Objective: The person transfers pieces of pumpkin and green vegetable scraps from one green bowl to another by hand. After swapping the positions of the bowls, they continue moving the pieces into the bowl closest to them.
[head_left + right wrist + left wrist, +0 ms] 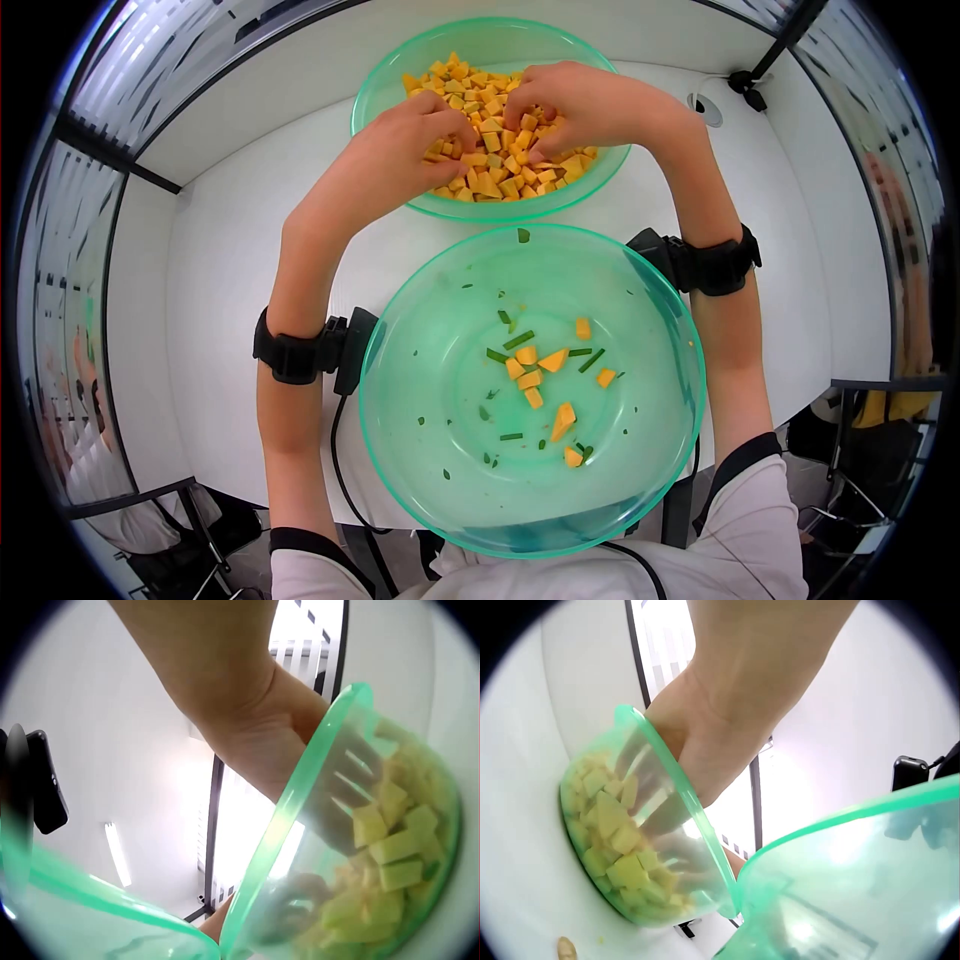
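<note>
The far green bowl (366, 100) holds many orange-yellow cubes (490, 182). My left hand (415, 145) reaches over its near left side, fingertips among the cubes. From the right, my right hand (570, 100) reaches in, its bent fingers and thumb apart and touching cubes. The two hands face each other with cubes between them. Through the clear wall of the bowl (676, 774), the left wrist view shows the left hand's fingers lowered inside. In the right wrist view the right hand (262, 742) has spread fingers beside the cubes (397, 847); some fingertips are hidden.
Nearer the body stands a larger green bowl (420, 480) with several orange pieces (563, 420) and green stem bits (519, 340). White panels surround the white table (230, 300). A cable (345, 470) hangs by the left forearm; a grommet (706, 110) sits at the back right.
</note>
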